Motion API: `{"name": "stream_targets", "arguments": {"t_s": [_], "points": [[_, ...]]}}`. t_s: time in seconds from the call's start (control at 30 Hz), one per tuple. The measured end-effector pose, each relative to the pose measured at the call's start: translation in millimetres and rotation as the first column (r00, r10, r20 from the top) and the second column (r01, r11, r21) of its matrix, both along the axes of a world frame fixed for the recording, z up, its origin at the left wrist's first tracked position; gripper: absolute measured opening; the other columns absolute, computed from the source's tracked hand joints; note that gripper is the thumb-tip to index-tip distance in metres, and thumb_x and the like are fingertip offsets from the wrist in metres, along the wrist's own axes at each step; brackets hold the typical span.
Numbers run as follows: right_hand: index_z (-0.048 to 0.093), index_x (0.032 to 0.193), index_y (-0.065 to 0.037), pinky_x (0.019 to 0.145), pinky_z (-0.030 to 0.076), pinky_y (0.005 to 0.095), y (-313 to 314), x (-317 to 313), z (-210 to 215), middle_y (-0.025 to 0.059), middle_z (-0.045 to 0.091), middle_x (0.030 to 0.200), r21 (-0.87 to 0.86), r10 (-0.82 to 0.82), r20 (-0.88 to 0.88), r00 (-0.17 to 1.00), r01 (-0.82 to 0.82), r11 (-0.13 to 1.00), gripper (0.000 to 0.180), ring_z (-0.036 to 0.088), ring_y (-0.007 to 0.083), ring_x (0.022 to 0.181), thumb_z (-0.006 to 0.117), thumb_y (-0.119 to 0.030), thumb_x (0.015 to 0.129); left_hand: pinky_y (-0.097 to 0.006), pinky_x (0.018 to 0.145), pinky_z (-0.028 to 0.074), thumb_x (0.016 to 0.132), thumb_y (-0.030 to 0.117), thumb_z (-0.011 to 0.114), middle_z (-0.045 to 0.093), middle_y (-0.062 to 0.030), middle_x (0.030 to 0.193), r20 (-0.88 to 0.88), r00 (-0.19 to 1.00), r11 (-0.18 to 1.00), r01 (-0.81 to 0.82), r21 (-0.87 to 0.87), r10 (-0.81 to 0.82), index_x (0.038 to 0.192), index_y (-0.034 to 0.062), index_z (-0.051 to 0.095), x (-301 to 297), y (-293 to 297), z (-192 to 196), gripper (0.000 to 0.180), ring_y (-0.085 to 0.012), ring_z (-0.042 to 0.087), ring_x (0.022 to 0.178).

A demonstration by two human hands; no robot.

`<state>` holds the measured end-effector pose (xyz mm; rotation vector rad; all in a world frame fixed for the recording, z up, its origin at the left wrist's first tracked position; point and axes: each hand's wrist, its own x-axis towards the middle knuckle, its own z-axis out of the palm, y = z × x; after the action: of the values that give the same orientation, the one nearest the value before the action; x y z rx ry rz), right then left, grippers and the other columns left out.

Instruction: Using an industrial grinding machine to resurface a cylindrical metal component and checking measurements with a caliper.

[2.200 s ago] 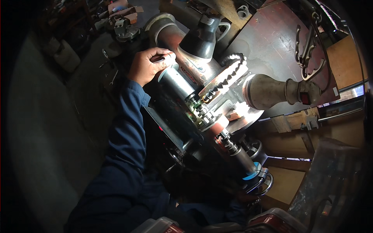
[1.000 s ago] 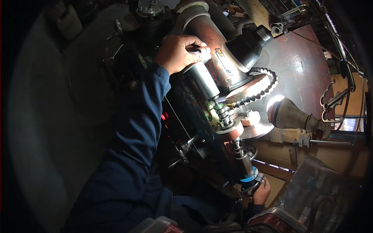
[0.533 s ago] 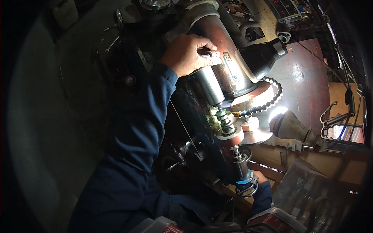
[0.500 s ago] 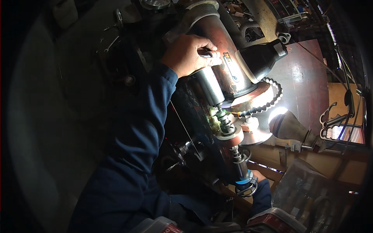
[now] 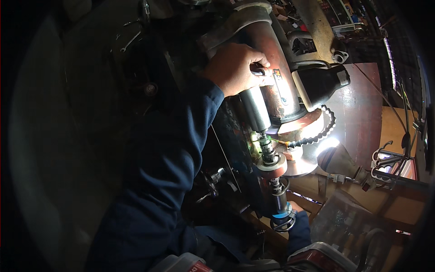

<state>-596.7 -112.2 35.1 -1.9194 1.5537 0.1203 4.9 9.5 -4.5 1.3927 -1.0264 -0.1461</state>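
Left hand [image 5: 235, 68] on a small handle [image 5: 259, 71] atop the lit machine's steel spindle [image 5: 255, 109].

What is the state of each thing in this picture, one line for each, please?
left hand: closed around the top of the steel cylinder
right hand: mostly hidden beside the blue ring
work lamp: switched on
steel cylinder: upright
wrench: lying loose in the dark

The scene is dimly lit; glare is cast by the cone-shaped metal work lamp [image 5: 333, 154] at four o'clock, and fisheye-bent edges are vignetted black.
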Motion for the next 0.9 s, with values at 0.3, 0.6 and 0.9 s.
{"name": "stream_targets", "arguments": {"t_s": [0.3, 0.6, 0.9], "points": [[0.067, 0.088, 0.004, 0.065, 0.049, 0.0302, 68, 24, 18, 0.0116, 0.067, 0.078, -0.278, -0.289, 0.158, 0.944, 0.324, 0.905, 0.028, 0.062, 0.0183, 0.069, 0.044, -0.012, 0.085, -0.028, 0.075, 0.054, 0.073, 0.006, 0.078, 0.071, -0.0102, 0.088, -0.022, 0.999, 0.999, 0.032, -0.013, -0.032, 0.093, 0.0018, 0.07, -1, -5, -6, 0.023, -0.0161, 0.069, 0.083], [0.059, 0.117, -0.003, 0.079, 0.049, 0.0456, 151, 80, -16, 0.0224, 0.064, 0.106, -0.903, -0.389, 0.184, 0.903, 0.312, 0.296, 0.035, 0.063, 0.04, 0.095, 0.039, -0.023, 0.096, -0.032, 0.073, 0.053, 0.074, 0.023, 0.078, 0.07, -0.0131, 0.088, 0.063, 0.996, 0.998, 0.069, 0.01, -0.07, 0.097, 0.0054, 0.069, 7, 5, 6, 0.03, -0.0227, 0.069, 0.08], [0.048, 0.125, 0.007, 0.091, 0.044, 0.0404, 168, 4, -54, 0.024, 0.059, 0.113, -0.944, 0.044, 0.226, 0.973, 0.207, 0.257, 0.048, 0.057, 0.0363, 0.106, 0.036, -0.031, 0.099, -0.044, 0.071, 0.05, 0.085, 0.024, 0.061, 0.067, -0.0103, 0.088, 0.488, 0.868, 0.984, -0.15, 0.097, 0.084, 0.092, 0.0098, 0.063, -12, 0, 18, 0.016, -0.0314, 0.063, 0.084]]}}
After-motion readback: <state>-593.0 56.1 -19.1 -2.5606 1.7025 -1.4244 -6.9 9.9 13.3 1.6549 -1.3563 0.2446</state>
